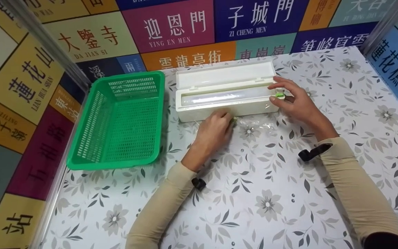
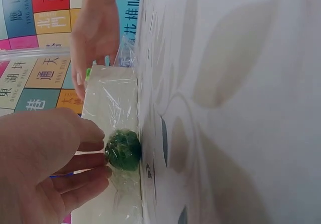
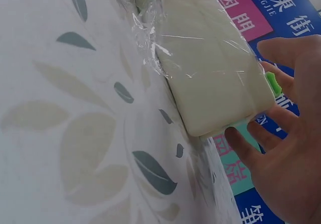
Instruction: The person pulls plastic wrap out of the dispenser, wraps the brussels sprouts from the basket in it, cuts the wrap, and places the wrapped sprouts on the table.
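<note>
A long white cling film box [image 1: 226,110] stands lidded but raised open, with a shiny roll of clear film [image 1: 226,97] inside. My left hand [image 1: 214,126] is at its front, fingers bent, fingertips against a dark green round item [image 2: 123,150] covered in film; its exact kind is unclear. In the left wrist view, thumb and fingertips lie along that item's near side. My right hand [image 1: 297,103] is at the box's right end, thumb and fingers spread around a bright green slider [image 1: 280,94]; whether they touch it is unclear.
A green perforated plastic basket [image 1: 116,165] stands left of the box. Loose clear film [image 1: 257,125] hangs over the box front onto the floral tabletop [image 1: 268,204]. Printed panels [image 1: 174,29] rise behind and at both sides.
</note>
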Motion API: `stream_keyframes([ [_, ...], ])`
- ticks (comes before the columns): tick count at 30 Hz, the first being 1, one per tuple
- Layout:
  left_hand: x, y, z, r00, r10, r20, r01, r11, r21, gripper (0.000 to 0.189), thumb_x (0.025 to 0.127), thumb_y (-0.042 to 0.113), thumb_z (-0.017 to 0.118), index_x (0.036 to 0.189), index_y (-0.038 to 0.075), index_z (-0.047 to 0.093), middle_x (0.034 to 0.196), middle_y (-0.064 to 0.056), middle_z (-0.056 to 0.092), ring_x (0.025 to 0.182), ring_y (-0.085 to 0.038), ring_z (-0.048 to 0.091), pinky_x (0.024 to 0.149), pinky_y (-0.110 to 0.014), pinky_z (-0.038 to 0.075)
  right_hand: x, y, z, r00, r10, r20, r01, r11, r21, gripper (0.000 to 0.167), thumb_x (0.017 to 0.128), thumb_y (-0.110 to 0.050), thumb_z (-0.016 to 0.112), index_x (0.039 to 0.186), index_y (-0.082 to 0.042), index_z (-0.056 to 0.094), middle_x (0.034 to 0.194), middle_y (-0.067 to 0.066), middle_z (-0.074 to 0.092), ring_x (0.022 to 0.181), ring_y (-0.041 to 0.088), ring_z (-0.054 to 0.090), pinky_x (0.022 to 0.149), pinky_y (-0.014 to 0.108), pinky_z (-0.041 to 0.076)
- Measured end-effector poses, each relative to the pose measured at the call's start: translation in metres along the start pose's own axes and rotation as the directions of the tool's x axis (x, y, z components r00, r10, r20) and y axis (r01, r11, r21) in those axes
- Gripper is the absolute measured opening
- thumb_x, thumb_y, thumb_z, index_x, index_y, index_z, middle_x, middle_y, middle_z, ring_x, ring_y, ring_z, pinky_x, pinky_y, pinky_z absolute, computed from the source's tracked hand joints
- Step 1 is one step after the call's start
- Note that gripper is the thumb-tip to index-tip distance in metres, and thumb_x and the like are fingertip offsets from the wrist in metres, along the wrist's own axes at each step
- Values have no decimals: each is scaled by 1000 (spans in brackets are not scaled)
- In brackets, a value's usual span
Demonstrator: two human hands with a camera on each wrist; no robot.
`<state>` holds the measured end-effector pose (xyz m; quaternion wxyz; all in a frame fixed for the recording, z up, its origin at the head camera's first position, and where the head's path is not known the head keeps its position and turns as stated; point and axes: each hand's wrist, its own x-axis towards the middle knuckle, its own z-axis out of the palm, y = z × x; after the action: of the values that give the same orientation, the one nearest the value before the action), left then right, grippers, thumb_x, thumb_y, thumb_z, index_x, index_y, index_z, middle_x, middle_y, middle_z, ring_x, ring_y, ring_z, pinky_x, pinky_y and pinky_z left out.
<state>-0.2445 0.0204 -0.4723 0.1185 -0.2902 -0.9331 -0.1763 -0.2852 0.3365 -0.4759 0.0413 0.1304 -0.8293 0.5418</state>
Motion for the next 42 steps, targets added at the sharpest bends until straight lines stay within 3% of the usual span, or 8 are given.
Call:
stream_keyframes([
  [7, 8, 9, -4, 994, 53, -92, -57, 998, -40, 20, 106, 15, 65, 121, 12, 77, 125, -8, 76, 115, -24, 74, 92, -34, 66, -3, 6, -5, 1000, 21, 11, -22, 997, 78, 37, 101, -14, 78, 133, 1, 68, 176, 3, 35, 165, 28, 30, 108, 12, 50],
  [14, 26, 23, -1, 963, 167, -209, -189, 978, -89, 24, 107, 12, 62, 125, 11, 77, 124, -6, 76, 119, -21, 72, 101, -28, 60, -4, 11, -5, 1000, 11, 26, -13, 995, 97, 37, 100, -13, 79, 132, 2, 70, 178, 3, 33, 167, 29, 28, 105, 13, 52],
  [20, 45, 34, 12, 966, 211, -152, -227, 969, -95, 33, 109, 15, 60, 138, 9, 73, 140, -6, 71, 135, -21, 64, 118, -25, 49, -3, 16, -5, 1000, 14, 16, -16, 996, 87, 36, 100, -15, 79, 132, 1, 71, 178, 4, 34, 167, 27, 29, 109, 11, 50],
  [28, 71, 52, 29, 968, 231, -101, -240, 966, -95, 39, 109, 17, 60, 147, 11, 66, 150, -6, 65, 142, -21, 59, 124, -23, 43, -6, 16, -3, 999, 20, -25, -17, 993, 121, 34, 99, -13, 80, 130, 1, 73, 176, 3, 38, 166, 26, 30, 110, 11, 49],
  [31, 80, 58, 35, 970, 221, -97, -227, 972, -58, 45, 110, 23, 58, 155, 17, 58, 153, -5, 62, 139, -22, 61, 118, -29, 50, -6, 17, -3, 999, 22, -34, -18, 993, 120, 34, 100, -12, 79, 132, -1, 73, 176, 2, 38, 166, 27, 30, 109, 12, 50],
  [35, 89, 68, 42, 981, 178, -80, -174, 983, 49, 47, 115, 42, 48, 161, 34, 49, 153, 2, 59, 133, -20, 61, 104, -35, 54, -6, 19, -3, 1000, 9, -30, -5, 994, 113, 43, 101, -8, 77, 143, -5, 69, 177, 2, 37, 166, 28, 30, 112, 11, 48],
  [38, 94, 75, 47, 988, 144, -56, -137, 983, 120, 45, 116, 51, 38, 160, 44, 48, 151, 8, 56, 131, -17, 57, 97, -35, 50, -5, 20, -3, 1000, -2, -31, 5, 994, 112, 40, 100, -3, 76, 140, -3, 70, 177, 3, 37, 166, 28, 31, 115, 12, 45],
  [42, 99, 76, 54, 991, 118, -61, -107, 981, 162, 41, 117, 52, 33, 153, 50, 53, 149, 11, 55, 126, -16, 53, 89, -35, 47, -5, 20, -3, 999, -12, -39, 16, 995, 94, 28, 100, 0, 74, 129, 3, 73, 175, 4, 40, 165, 28, 34, 114, 12, 47],
])
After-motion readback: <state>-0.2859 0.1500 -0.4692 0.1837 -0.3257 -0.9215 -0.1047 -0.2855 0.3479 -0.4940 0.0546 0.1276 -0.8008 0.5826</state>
